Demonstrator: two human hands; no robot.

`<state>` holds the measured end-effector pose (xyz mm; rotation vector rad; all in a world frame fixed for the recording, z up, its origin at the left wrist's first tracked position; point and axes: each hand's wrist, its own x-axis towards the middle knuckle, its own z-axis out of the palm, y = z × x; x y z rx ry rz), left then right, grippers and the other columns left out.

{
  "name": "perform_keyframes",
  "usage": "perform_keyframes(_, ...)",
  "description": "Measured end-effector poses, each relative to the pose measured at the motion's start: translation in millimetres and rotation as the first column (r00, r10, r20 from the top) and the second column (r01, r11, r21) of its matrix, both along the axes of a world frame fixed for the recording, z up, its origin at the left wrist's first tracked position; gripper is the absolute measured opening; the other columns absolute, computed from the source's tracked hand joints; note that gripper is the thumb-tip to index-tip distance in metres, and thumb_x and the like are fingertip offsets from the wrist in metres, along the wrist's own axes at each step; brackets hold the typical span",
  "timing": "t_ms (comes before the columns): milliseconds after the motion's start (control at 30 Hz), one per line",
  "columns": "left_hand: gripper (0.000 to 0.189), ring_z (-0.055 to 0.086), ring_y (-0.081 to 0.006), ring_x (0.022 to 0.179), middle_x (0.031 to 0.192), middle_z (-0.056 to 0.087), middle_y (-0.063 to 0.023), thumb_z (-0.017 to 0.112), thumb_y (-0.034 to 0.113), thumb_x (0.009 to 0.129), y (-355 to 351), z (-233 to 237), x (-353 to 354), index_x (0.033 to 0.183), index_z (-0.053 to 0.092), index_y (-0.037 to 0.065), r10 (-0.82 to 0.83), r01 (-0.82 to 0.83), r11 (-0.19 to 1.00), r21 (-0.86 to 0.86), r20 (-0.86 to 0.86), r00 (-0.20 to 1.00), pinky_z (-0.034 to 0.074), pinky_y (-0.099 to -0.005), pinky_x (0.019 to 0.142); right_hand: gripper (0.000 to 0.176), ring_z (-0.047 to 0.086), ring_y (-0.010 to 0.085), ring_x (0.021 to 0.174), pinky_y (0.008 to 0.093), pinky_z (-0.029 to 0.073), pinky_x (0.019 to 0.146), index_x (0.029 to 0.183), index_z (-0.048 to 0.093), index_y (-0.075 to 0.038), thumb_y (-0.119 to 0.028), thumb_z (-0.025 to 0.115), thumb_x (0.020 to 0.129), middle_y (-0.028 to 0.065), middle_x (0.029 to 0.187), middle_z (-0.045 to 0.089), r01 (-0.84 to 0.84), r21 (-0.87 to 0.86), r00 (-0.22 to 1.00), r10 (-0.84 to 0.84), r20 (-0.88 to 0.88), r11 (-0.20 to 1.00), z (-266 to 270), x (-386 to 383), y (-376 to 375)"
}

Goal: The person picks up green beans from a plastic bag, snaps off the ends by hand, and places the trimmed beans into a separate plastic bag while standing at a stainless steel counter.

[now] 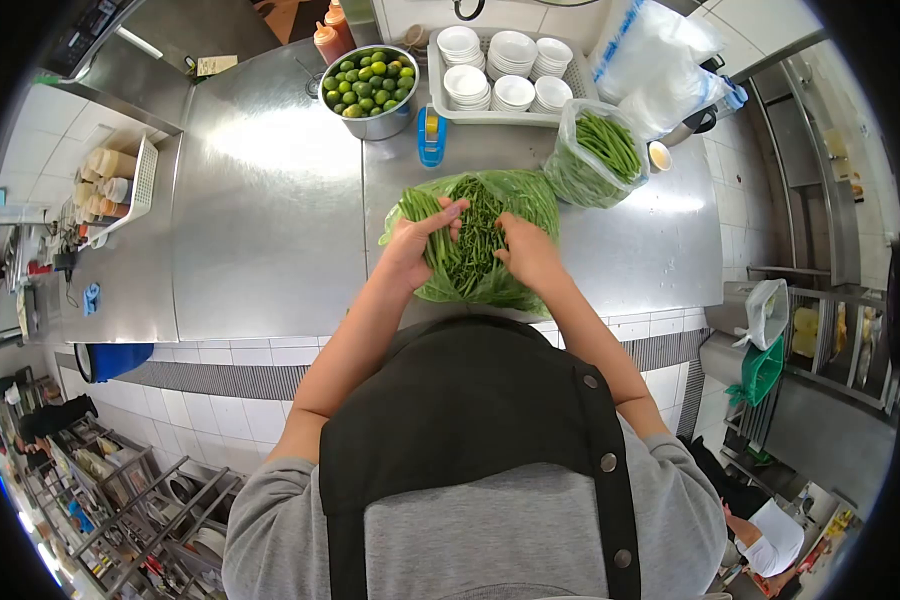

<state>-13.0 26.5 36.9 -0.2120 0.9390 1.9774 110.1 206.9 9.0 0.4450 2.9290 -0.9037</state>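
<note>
Centre of the frame now: both hands are in the green beans, which lie heaped on an open plastic bag on the steel tabletop. The left hand has its grip curled over a bunch at the left of the heap, fingers wrapped across the stalks and thumb out of sight. The right hand shows me only its back; its fingers are buried in the beans, so I can't tell how far that grip is closed or what it has. The near edge of the bag is hidden behind the person's dark apron. Upper right of the heap, a second bag of beans stands upright, a small cup just beside it. Top centre, a metal bowl of limes sits next to a tray of white bowls, with a blue object below them that I can't identify. Sauce bottles are cut off at the top edge.
</note>
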Motion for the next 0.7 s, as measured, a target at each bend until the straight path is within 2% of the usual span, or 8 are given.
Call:
perform_keyframes(33, 0.026, 0.064, -0.0100, 0.077, 0.107, 0.068, -0.0106, 0.073, 0.005, 0.089, 0, -1, 2, 0.112, 0.060, 0.004, -0.048, 0.048, 0.999, 0.004, -0.016, 0.999, 0.056, -0.0218, 0.064, 0.040, 0.065, 0.0330, 0.082, 0.0442, 0.050, 0.074, 0.116, 0.054, -0.003, -0.005, 0.073, 0.080, 0.0159, 0.086, 0.065, -0.016, 0.104, 0.998, 0.022, -0.060, 0.994, -8, 2, -2)
perform_keyframes(133, 0.025, 0.063, -0.0086, 0.074, 0.103, 0.070, -0.0102, 0.074, 0.005, 0.088, 0, -1, 4, 0.111, 0.062, 0.004, -0.154, 0.147, 0.980, -0.131, -0.043, 0.987, 0.055, -0.0224, 0.063, 0.045, 0.065, 0.0335, 0.080, 0.0442, 0.050, 0.073, 0.118, 0.051, -0.003, -0.001, 0.070, 0.077, 0.0170, 0.085, 0.064, 0.044, 0.079, 0.999, -0.044, -0.003, 0.996, -13, -1, 1)
perform_keyframes(233, 0.025, 0.062, -0.0080, 0.069, 0.099, 0.072, -0.0099, 0.075, 0.006, 0.088, 2, 5, 6, 0.111, 0.064, 0.003, -0.192, 0.178, 0.955, -0.238, -0.035, 0.981, 0.055, -0.0230, 0.060, 0.042, 0.066, 0.0386, 0.082, 0.0453, 0.052, 0.074, 0.114, 0.052, -0.003, -0.001, 0.070, 0.076, 0.0183, 0.089, 0.066, 0.192, -0.106, 0.978, -0.199, -0.058, 0.976, 19, -1, 1)
perform_keyframes(333, 0.026, 0.061, -0.0075, 0.067, 0.100, 0.073, -0.0106, 0.076, 0.007, 0.088, 4, 2, 7, 0.111, 0.065, 0.001, -0.205, 0.182, 0.948, -0.261, -0.064, 0.977, 0.054, -0.0227, 0.058, 0.040, 0.063, 0.0286, 0.073, 0.0387, 0.051, 0.069, 0.113, 0.051, -0.003, -0.001, 0.069, 0.076, 0.0123, 0.080, 0.062, 0.207, -0.355, 0.969, -0.242, -0.057, 0.912, 50, 0, 0)
perform_keyframes(433, 0.024, 0.061, -0.0085, 0.067, 0.094, 0.073, -0.0086, 0.078, 0.008, 0.086, 8, 10, 9, 0.106, 0.068, 0.000, -0.211, 0.185, 0.945, -0.270, -0.074, 0.975, 0.052, -0.0231, 0.059, 0.039, 0.058, 0.0193, 0.068, 0.0329, 0.050, 0.065, 0.112, 0.051, -0.003, -0.001, 0.069, 0.078, 0.0080, 0.077, 0.058, 0.164, -0.418, 0.964, -0.235, -0.125, 0.893, 70, 0, -9)
perform_keyframes(533, 0.022, 0.060, -0.0087, 0.065, 0.091, 0.073, -0.0065, 0.080, 0.008, 0.084, 10, 11, 8, 0.102, 0.069, 0.000, -0.202, 0.165, 0.938, -0.305, -0.095, 0.975, 0.051, -0.0232, 0.058, 0.036, 0.058, 0.0167, 0.068, 0.0318, 0.050, 0.065, 0.110, 0.052, -0.004, -0.002, 0.069, 0.079, 0.0066, 0.077, 0.059, 0.061, -0.510, 0.970, -0.172, -0.174, 0.858, 74, 2, -25)
perform_keyframes(700, 0.021, 0.061, -0.0103, 0.064, 0.087, 0.071, -0.0065, 0.080, 0.004, 0.083, 4, 11, 2, 0.098, 0.066, 0.001, -0.217, 0.138, 0.927, -0.350, -0.196, 0.956, 0.052, -0.0260, 0.058, 0.033, 0.058, 0.0138, 0.070, 0.0295, 0.049, 0.065, 0.108, 0.054, -0.004, -0.012, 0.076, 0.084, 0.0044, 0.077, 0.060, 0.033, -0.633, 0.982, -0.142, -0.122, 0.774, 56, -3, -29)
